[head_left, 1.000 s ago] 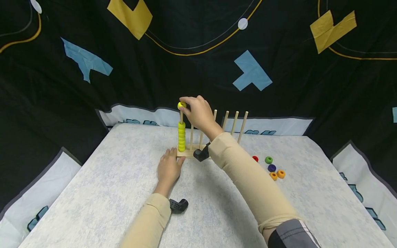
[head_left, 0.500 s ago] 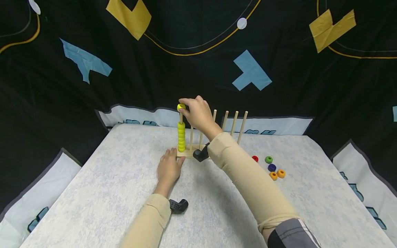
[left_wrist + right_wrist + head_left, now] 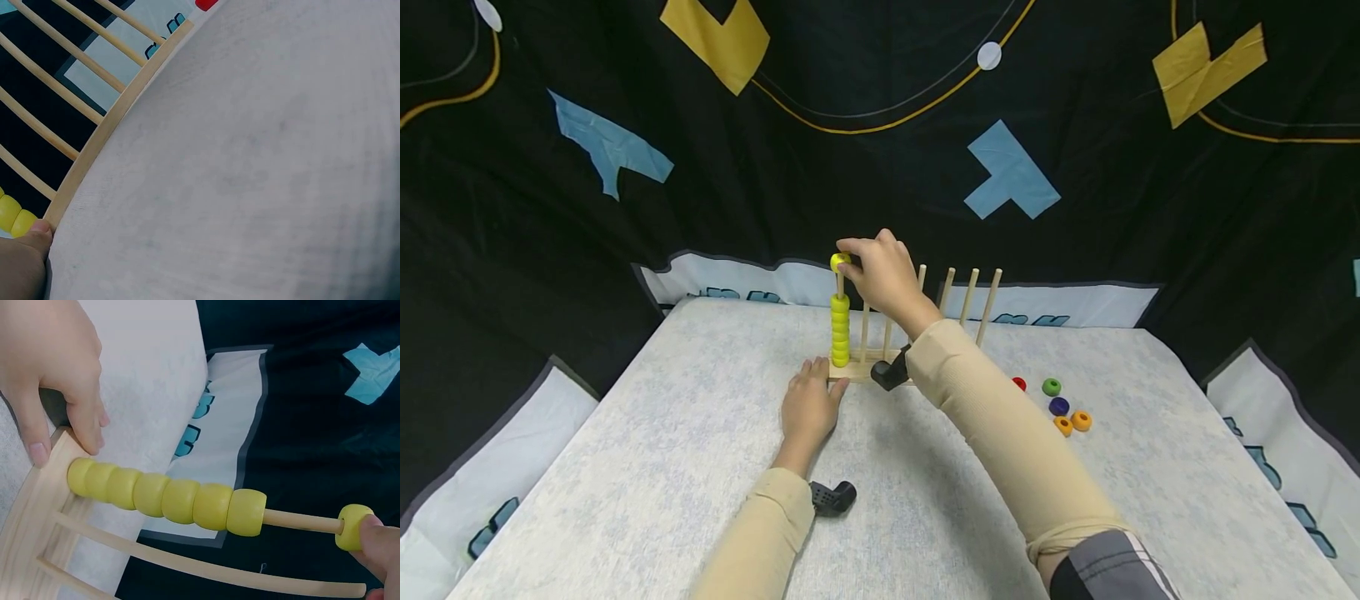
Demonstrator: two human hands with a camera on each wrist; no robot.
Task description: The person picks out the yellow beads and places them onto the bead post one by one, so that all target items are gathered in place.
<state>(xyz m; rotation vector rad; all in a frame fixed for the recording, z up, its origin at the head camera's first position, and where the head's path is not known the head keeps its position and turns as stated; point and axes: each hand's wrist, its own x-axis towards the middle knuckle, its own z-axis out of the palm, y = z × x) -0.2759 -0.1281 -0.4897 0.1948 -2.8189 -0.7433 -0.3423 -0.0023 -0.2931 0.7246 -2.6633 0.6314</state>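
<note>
A wooden stand with a row of upright pegs has a flat base (image 3: 850, 372), also seen in the left wrist view as a long base edge (image 3: 119, 115). Its leftmost peg carries a stack of several yellow beads (image 3: 840, 331), clear in the right wrist view as touching round beads (image 3: 164, 497). At that peg's tip, my right hand (image 3: 887, 279) pinches one more yellow bead (image 3: 354, 527) between thumb and finger; the peg end enters its hole, with bare peg below. My left hand (image 3: 807, 406) grips the base's left end, thumb (image 3: 39, 453) on the near side and fingers beyond.
Loose beads lie on the table at right: a red bead (image 3: 1018, 384) partly behind my sleeve, a green bead (image 3: 1052, 387), a dark blue bead (image 3: 1059, 407) and two orange beads (image 3: 1081, 421). The other pegs (image 3: 988, 307) stand bare. A black curtain (image 3: 865, 183) hangs behind.
The pinched yellow bead has come down slightly at the peg's tip, with my right hand. My left hand stays on the base.
</note>
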